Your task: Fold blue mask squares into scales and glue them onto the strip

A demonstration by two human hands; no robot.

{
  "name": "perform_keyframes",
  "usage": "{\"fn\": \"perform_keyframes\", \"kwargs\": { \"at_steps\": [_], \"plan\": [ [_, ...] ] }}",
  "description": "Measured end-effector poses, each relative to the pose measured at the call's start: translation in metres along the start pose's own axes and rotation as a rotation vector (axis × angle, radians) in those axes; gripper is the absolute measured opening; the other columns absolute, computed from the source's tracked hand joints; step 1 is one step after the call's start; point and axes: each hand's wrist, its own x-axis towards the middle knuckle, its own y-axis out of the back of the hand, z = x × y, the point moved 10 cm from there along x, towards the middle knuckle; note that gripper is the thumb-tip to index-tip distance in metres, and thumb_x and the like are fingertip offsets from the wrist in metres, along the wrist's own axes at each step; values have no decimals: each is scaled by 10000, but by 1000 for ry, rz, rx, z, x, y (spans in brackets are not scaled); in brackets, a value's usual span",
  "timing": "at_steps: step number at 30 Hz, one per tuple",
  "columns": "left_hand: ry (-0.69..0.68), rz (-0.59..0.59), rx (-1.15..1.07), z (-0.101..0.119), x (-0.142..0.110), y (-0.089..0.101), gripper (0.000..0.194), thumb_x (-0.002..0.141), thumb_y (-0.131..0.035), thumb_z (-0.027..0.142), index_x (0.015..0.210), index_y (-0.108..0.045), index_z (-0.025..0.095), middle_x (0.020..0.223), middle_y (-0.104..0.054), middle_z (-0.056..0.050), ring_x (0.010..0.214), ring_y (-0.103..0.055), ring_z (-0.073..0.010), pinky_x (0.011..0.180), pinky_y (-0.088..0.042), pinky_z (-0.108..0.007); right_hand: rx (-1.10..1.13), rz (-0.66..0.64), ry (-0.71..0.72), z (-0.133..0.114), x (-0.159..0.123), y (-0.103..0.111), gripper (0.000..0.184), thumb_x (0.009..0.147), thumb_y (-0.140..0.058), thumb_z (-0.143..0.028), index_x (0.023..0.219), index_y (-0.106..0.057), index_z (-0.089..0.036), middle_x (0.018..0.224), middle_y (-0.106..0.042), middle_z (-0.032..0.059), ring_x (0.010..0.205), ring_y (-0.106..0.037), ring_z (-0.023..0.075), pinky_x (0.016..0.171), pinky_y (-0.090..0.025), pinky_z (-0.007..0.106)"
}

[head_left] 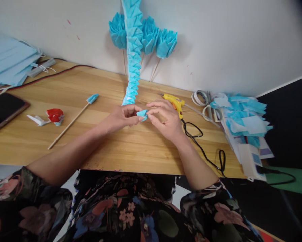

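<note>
Between my two hands, over the wooden table, is a small folded piece of light blue material (pixel 142 114). My left hand (pixel 124 118) pinches it from the left with thumb and fingers. From the right, the fingertips of my right hand (pixel 166 119) close on its other edge. Just beyond my hands stands a long strip of folded blue pieces (pixel 134 57), its lower end on the table. A wooden stick (pixel 70 125) with a small blue bud (pixel 92 98) at its tip lies left of my left hand. The yellow glue gun (pixel 174 103) lies beside my right hand.
Several blue flowers on sticks (pixel 166 43) lean against the wall. At left are blue face masks (pixel 12 62), a phone (pixel 4 111) and a red-wrapped item (pixel 55 115). On the right are tape rolls (pixel 200 98), scissors (pixel 211 113), a blue pile (pixel 247 114), a white power strip (pixel 250 161) and a black cable (pixel 203 151).
</note>
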Motion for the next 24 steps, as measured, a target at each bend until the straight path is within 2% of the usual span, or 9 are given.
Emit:
{"fn": "perform_keyframes", "kwargs": {
  "at_steps": [3,7,9,11,13,15,18,24],
  "plan": [
    [35,24,-22,-9,2,2,265,753,-792,387,841,-670,168,689,-650,1,580,-555,-86,551,-456,-207,55,-8,-41,2,-2,-1,121,947,-586,-270,977,-703,-280,1129,-748,35,1089,-671,238,1019,-507,504],
    [66,59,-76,-13,2,5,218,753,-777,337,770,-650,159,690,-669,-3,581,-562,-79,570,-470,-204,139,35,-124,10,-5,4,293,951,-583,-304,1239,-634,-293,1248,-707,58,1176,-635,240,914,-577,446],
    [80,62,-105,-13,2,5,211,758,-771,326,759,-644,156,681,-666,-2,580,-564,-78,569,-472,-202,120,73,-92,9,-5,10,233,946,-596,-313,1173,-648,-302,1233,-712,50,1173,-636,249,957,-559,477],
    [90,57,-130,-12,2,5,212,768,-765,328,762,-644,155,676,-663,-2,579,-566,-80,565,-473,-201,71,82,-10,3,-3,14,100,939,-619,-321,1018,-678,-304,1176,-729,33,1151,-643,263,1029,-505,530],
    [88,51,-153,-12,2,4,218,776,-759,339,770,-643,155,669,-659,1,571,-562,-79,559,-472,-202,35,68,71,-2,-2,14,48,932,-645,-323,931,-691,-309,1142,-736,18,1129,-644,268,1049,-474,554],
    [85,33,-172,-11,1,2,226,774,-763,345,772,-641,155,658,-653,3,560,-555,-77,552,-467,-200,18,63,113,-4,-2,13,51,928,-663,-314,947,-710,-323,1152,-732,13,1131,-636,267,1030,-477,548],
    [85,-1,-181,-10,1,-2,233,764,-776,346,774,-641,157,650,-648,6,559,-554,-76,549,-464,-197,-1,49,101,-1,-2,10,94,930,-668,-314,999,-725,-342,1177,-723,17,1149,-622,270,1007,-486,539],
    [75,-27,-169,-9,0,-4,238,769,-781,360,781,-650,162,655,-638,10,562,-557,-74,550,-468,-194,-19,43,121,-3,-2,8,125,923,-686,-320,1037,-727,-349,1169,-731,11,1128,-637,262,1044,-464,538]
  ]
}}
